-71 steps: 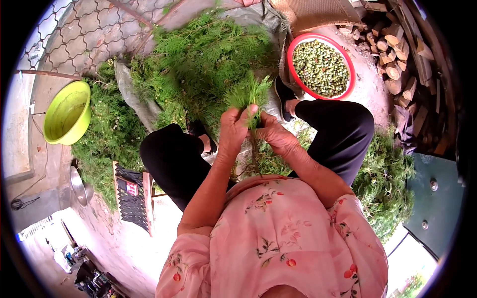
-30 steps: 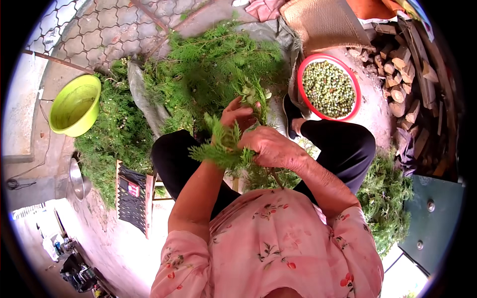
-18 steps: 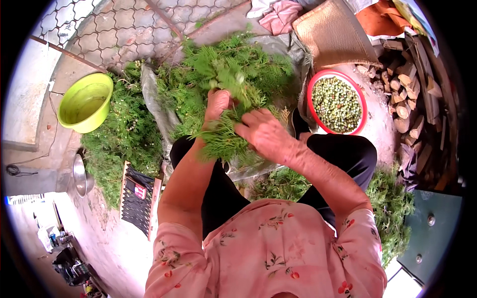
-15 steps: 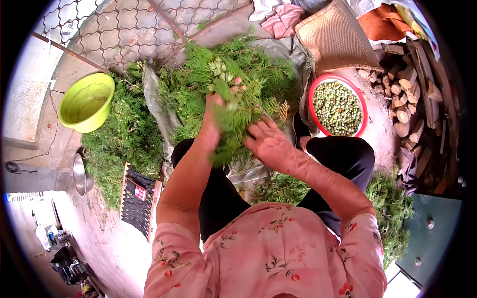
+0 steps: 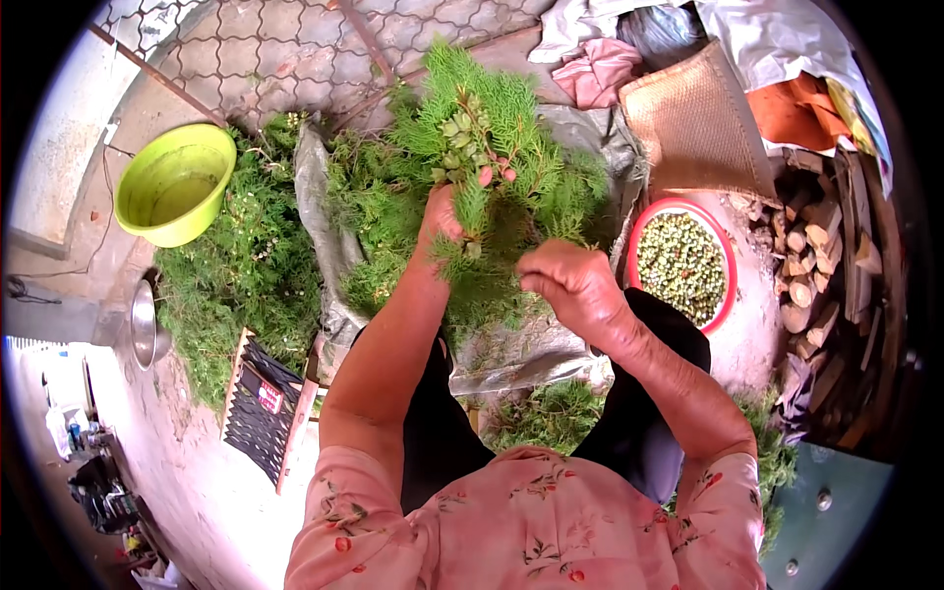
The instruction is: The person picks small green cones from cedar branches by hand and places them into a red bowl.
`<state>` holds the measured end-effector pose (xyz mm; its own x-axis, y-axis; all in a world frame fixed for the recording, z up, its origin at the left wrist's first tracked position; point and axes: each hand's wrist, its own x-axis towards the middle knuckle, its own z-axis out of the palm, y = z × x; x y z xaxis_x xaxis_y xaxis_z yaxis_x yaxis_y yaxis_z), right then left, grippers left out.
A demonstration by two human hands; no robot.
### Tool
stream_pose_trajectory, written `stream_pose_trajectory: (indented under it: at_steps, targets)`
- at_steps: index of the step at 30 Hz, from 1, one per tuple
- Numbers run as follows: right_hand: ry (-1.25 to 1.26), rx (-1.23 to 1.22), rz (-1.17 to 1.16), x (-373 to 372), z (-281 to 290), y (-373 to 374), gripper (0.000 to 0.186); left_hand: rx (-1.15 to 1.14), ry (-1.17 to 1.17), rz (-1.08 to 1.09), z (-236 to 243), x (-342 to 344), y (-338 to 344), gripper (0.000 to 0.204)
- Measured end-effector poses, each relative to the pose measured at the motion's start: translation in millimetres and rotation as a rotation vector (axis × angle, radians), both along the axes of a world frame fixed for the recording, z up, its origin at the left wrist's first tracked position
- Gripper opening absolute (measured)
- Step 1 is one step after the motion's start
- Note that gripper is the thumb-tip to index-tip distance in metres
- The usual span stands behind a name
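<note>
In front of me, my left hand point(image 5: 445, 214) is wrapped round a leafy evergreen branch point(image 5: 531, 130), its fingertips showing among the sprays. A cluster of pale green cones point(image 5: 465, 136) sits on this branch, just beyond the hand. My right hand point(image 5: 575, 287) is a little to the right and nearer to me, fingers curled in and pressed together; whatever they hold, if anything, is hidden. Below the branch, more cut greenery point(image 5: 379, 197) lies on a grey plastic sheet point(image 5: 320, 192). To the right of my right hand stands a red-rimmed basin point(image 5: 729, 246) full of small green cones point(image 5: 680, 264).
On the left are a lime-green basin point(image 5: 175, 187), a metal bowl point(image 5: 145, 324), a heap of branches point(image 5: 251, 256) and a low woven-strap stool point(image 5: 264, 398). A woven mat point(image 5: 698, 123) lies far right, near stacked firewood point(image 5: 811, 246). Cloths point(image 5: 595, 74) lie at the back.
My right hand has drawn away from the branch, and its fingers have curled in. The branch in my left hand stands higher and spreads farther from me. The whole view has shifted slightly.
</note>
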<state>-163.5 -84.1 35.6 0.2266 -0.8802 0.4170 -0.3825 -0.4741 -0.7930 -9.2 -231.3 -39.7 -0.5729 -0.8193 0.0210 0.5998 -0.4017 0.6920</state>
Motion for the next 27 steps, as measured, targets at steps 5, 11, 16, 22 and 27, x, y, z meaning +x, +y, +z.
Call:
stream_pose_trajectory:
  at_steps: [5, 11, 16, 22, 27]
  targets:
    - [-0.189, 0.074, 0.002, 33.9, -9.5, -39.0, 0.032, 0.098, -0.002, 0.168, 21.9, -13.5, 11.7, 0.024]
    - [-0.133, 0.015, 0.034, 41.8, -20.8, -61.7, 0.034, 0.043, 0.006, 0.260, 25.3, -12.9, 9.7, 0.020]
    - [-0.257, 0.008, 0.085, 49.2, -11.4, -58.5, 0.026, 0.145, -0.207, 0.232, 21.7, -6.9, -12.3, 0.033]
    - [-0.505, 0.298, 0.067, 57.4, -11.3, -55.7, 0.017, 0.220, -0.166, 0.293, 18.2, -9.9, -11.1, 0.020]
    - [-0.420, 0.235, -0.004, 56.1, -19.7, -54.0, 0.020, 0.216, -0.157, 0.355, 43.2, -24.5, -0.4, 0.023]
